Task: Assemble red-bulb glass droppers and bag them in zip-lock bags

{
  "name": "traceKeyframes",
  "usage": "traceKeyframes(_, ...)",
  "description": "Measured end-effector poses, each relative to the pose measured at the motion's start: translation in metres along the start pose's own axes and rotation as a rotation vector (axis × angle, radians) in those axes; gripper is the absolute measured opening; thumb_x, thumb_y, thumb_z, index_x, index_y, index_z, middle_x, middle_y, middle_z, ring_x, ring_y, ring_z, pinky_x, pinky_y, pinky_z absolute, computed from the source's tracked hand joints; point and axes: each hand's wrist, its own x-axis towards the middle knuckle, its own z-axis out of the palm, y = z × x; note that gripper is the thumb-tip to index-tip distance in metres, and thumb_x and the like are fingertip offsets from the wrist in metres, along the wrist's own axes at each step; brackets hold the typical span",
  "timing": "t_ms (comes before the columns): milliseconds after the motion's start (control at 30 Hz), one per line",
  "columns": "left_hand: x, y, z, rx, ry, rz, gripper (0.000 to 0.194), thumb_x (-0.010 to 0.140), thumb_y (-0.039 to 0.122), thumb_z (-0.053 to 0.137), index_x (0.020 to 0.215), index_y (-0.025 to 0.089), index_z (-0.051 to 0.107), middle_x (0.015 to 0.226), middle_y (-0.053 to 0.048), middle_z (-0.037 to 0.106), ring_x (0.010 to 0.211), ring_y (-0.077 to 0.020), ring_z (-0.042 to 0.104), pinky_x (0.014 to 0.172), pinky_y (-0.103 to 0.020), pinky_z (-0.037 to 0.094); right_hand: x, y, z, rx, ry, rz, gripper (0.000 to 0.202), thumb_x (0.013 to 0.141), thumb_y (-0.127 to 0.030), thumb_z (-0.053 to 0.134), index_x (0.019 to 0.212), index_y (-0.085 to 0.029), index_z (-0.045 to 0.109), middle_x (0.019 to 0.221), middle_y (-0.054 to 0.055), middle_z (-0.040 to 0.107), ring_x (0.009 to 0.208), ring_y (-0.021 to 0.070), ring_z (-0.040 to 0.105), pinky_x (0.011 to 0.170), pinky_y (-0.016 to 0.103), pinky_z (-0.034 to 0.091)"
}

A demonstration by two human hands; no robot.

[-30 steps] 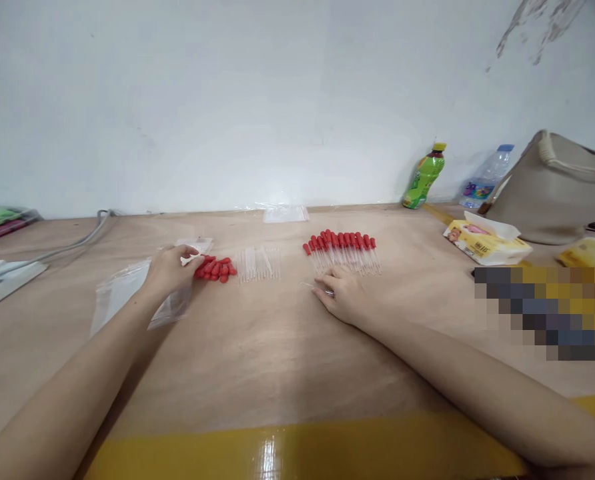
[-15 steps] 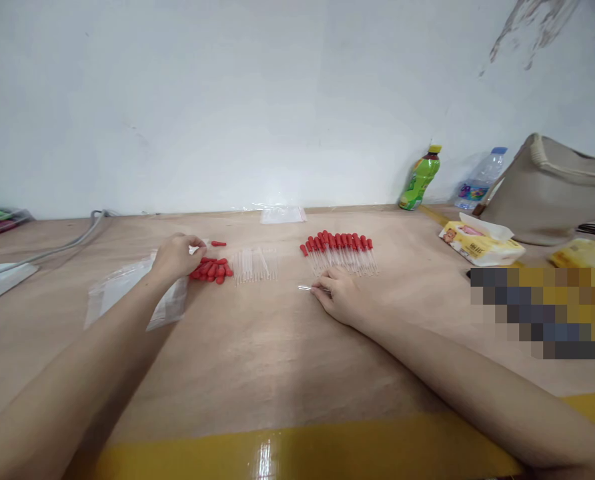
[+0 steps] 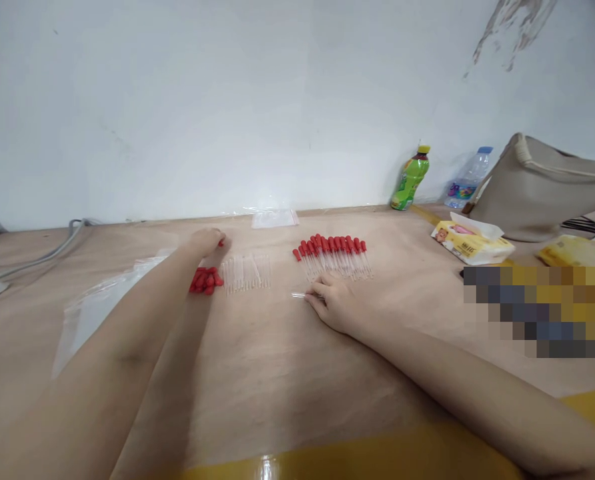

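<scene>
My left hand (image 3: pixel 206 241) is closed at the far left of the table, its fingertips pinching a red rubber dropper bulb (image 3: pixel 221 243) that shows only in part. Below it lies a pile of red bulbs (image 3: pixel 206 281). To the right of the pile, clear glass dropper tubes (image 3: pixel 247 273) lie in a row. My right hand (image 3: pixel 331 301) rests on the table, finger and thumb closed on a clear glass tube (image 3: pixel 298 295) whose end points left. Just beyond that hand, droppers with red bulbs fitted (image 3: pixel 330 247) lie side by side.
Under my left forearm lies a clear plastic bag (image 3: pixel 92 303); another small bag (image 3: pixel 275 219) is by the wall. A green bottle (image 3: pixel 411 179), a water bottle (image 3: pixel 470 180), a tissue pack (image 3: pixel 472 241) and a grey bag (image 3: pixel 537 193) stand at right. A cable (image 3: pixel 42 252) runs at left.
My left hand has reached past the pile to the single bulb lying beyond it and taken hold of it. My right hand keeps the glass tube in nearly the same place. The view has shifted slightly.
</scene>
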Motion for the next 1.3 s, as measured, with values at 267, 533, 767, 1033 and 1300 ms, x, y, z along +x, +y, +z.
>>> traceKeyframes(267,-0.032,0.04,-0.015,0.029,0.108,0.02,0.022,0.084,0.025,0.037,0.097,0.015,0.051,0.093,-0.011,0.06,0.084,-0.023,0.056,0.071,-0.032,0.041,0.0,-0.001,-0.004,-0.042,0.037,0.012,0.011,0.083,-0.018,0.046,0.077,-0.016,0.054,0.079,0.006,0.058,0.077,0.0171,0.05,0.07,0.029,0.039)
traceKeyframes(533,-0.17,0.127,0.003,-0.485,0.151,0.306,0.019,0.086,0.031,0.045,0.091,0.018,0.058,0.088,-0.004,0.06,0.081,-0.0153,0.055,0.072,-0.026,0.043,-0.001,-0.015,-0.013,0.091,-0.031,0.009,0.01,0.084,-0.02,0.044,0.086,-0.018,0.054,0.08,0.003,0.061,0.073,0.0144,0.054,0.069,0.027,0.04)
traceKeyframes(767,-0.182,0.138,0.02,-0.678,0.008,0.209,0.022,0.086,0.033,0.044,0.09,0.017,0.059,0.082,-0.003,0.06,0.072,-0.0141,0.054,0.066,-0.026,0.042,-0.007,-0.017,-0.001,0.236,-0.074,-0.08,0.015,0.084,-0.021,0.041,0.093,-0.019,0.053,0.085,0.004,0.06,0.073,0.0138,0.055,0.066,0.026,0.043)
traceKeyframes(1033,-0.175,0.138,0.027,-0.819,-0.001,0.174,0.025,0.083,0.035,0.048,0.09,0.014,0.06,0.075,-0.002,0.059,0.064,-0.0124,0.051,0.059,-0.023,0.041,-0.005,-0.017,-0.003,0.262,-0.057,-0.149,0.013,0.084,-0.018,0.043,0.091,-0.018,0.054,0.083,0.004,0.06,0.074,0.0133,0.054,0.066,0.026,0.043)
traceKeyframes(1300,-0.177,0.138,0.028,-0.905,-0.025,0.18,0.023,0.082,0.033,0.05,0.086,0.014,0.062,0.067,0.0,0.058,0.06,-0.0108,0.05,0.055,-0.021,0.039,-0.003,-0.009,0.003,0.449,-0.037,-0.182,0.012,0.081,-0.015,0.049,0.086,-0.018,0.059,0.077,0.001,0.061,0.069,0.0109,0.054,0.064,0.023,0.043)
